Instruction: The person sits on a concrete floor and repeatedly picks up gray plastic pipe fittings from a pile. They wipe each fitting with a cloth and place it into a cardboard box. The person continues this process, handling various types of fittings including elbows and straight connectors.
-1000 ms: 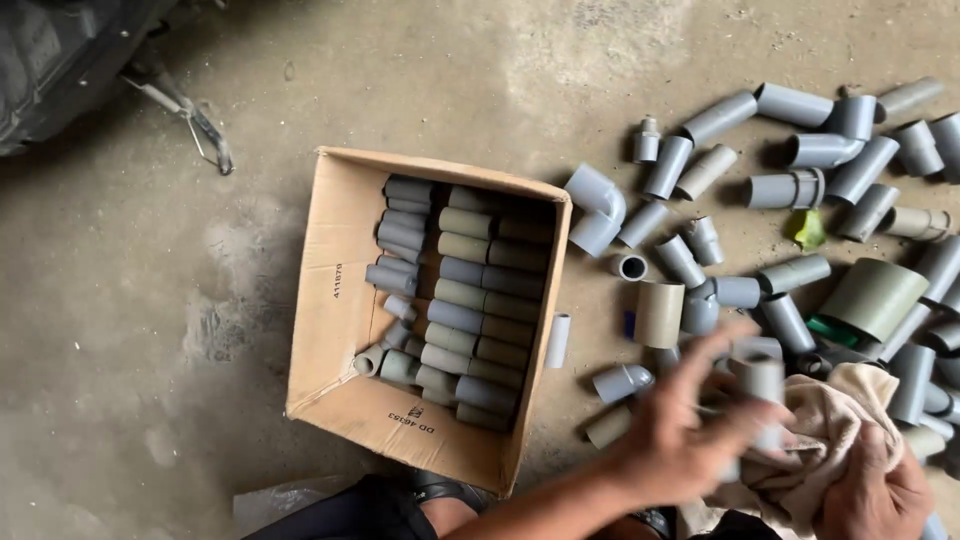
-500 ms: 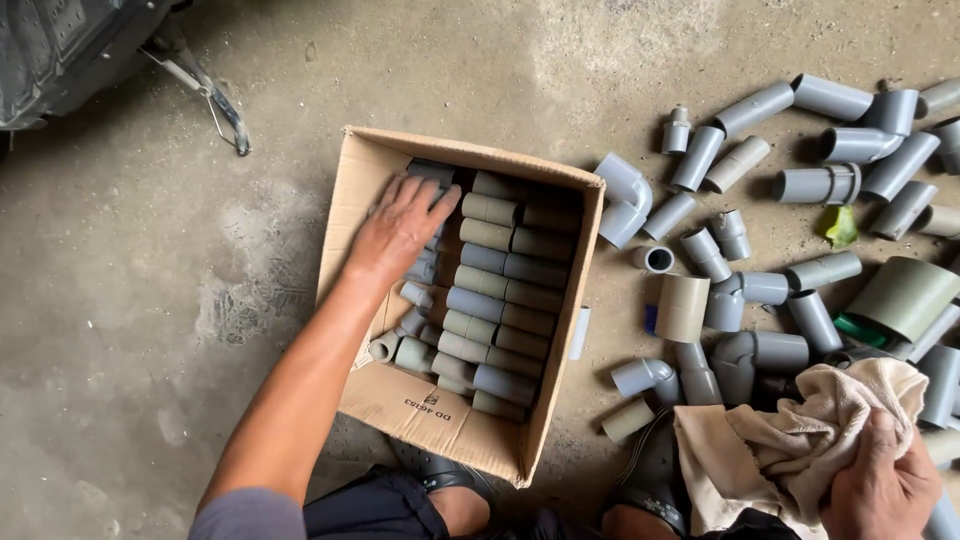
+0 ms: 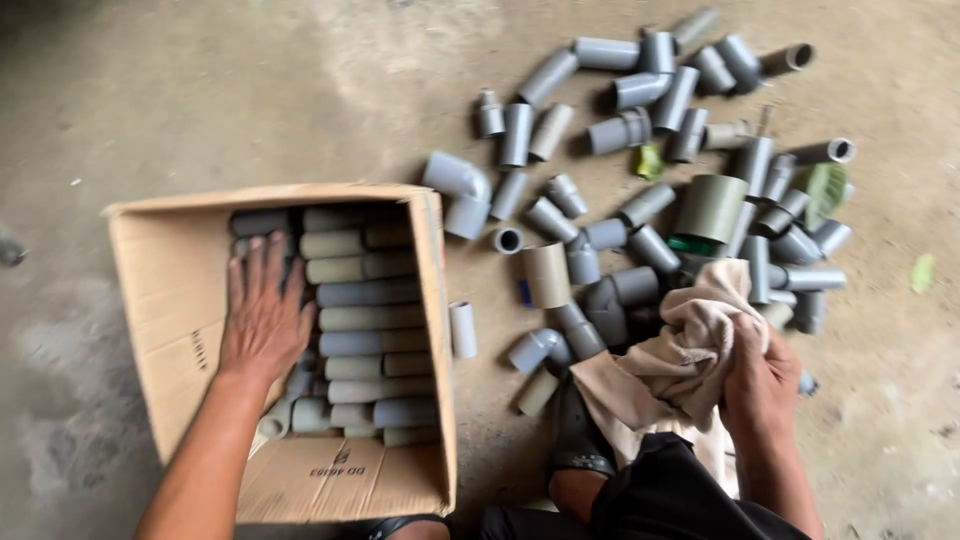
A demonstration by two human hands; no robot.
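Pipe fittings (image 3: 370,320) (one cardboard box (image 3: 160,290)), left hand (image 3: 262,320) flat; one cloth (image 3: 680,350).

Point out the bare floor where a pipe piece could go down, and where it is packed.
Free: the concrete floor above the cardboard box and left of the loose pipe fittings. Packed: the fittings heap by the right hand gripping the cloth, and the box rows under the left hand.

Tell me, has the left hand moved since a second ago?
Yes. The left hand has gone from the scattered pipe fittings beside the cloth over to the cardboard box, where it now lies flat on the packed pipe pieces.
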